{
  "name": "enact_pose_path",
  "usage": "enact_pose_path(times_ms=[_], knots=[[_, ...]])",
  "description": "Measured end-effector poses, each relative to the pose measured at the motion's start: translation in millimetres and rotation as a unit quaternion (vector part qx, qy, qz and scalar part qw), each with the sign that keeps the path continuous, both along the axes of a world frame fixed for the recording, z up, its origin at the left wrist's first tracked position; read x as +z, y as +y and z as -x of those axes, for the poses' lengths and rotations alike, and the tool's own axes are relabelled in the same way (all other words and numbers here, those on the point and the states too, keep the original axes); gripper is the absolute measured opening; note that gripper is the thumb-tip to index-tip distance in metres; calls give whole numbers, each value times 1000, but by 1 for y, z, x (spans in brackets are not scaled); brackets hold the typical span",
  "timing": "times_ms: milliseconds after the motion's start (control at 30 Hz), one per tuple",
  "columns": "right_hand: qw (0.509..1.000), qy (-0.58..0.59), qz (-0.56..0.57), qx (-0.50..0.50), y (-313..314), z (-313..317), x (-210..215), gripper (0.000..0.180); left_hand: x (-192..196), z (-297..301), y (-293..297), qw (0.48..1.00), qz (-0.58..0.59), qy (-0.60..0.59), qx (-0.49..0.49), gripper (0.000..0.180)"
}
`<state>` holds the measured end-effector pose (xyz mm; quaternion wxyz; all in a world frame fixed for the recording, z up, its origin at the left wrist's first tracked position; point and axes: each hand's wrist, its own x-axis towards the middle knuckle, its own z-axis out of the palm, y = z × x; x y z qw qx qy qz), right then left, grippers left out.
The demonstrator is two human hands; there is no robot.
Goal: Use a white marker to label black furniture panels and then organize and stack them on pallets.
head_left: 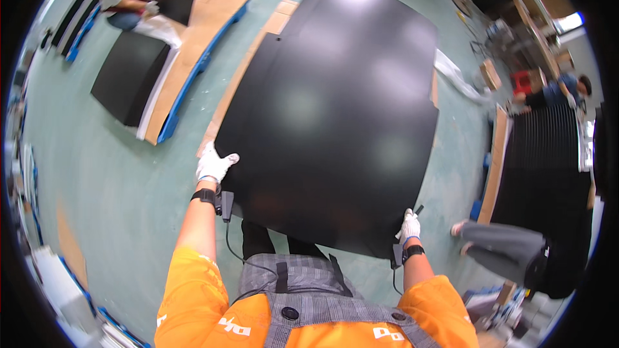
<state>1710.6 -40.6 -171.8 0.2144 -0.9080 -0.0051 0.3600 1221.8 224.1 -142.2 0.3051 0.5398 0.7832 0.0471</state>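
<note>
A large black sheet panel, smooth and slightly glossy, stretches out in front of me, its near edge close to my waist. My left hand, in a white glove, is closed on the panel's left edge, the thumb over the top face and the other fingers mostly out of sight. At the near right corner my right hand, gloved too, closes on the edge. A short black stick-like thing pokes out beside its fingers; its kind is unclear. Brown cardboard shows under the panel's far left side.
Left, a cardboard-topped blue pallet bears a dark panel; a person there handles another. Black sheets lie stacked on the right, near a second person and someone's grey-trousered legs. Clear plastic film lies on the floor.
</note>
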Motion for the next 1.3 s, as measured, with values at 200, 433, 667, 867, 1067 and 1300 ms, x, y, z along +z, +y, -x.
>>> enact_pose_path(times_ms=[200,433,667,867,1067,1300], knots=[[995,-64,-3,76,-18,-10,-22,49,-22,16,2,999,5,-33,-11,92],[996,-92,14,15,-15,13,1,48,-13,1,9,999,12,14,-51,92],[996,-50,19,-75,-16,15,-2,48,-16,6,8,998,0,33,-61,91],[994,-85,-2,65,-43,9,-28,50,-40,26,11,996,12,-19,-84,94],[986,59,72,139,-51,32,38,38,-25,23,6,988,28,125,-88,104],[993,-4,9,116,-141,36,-33,44,-33,68,-34,973,132,137,-133,99]])
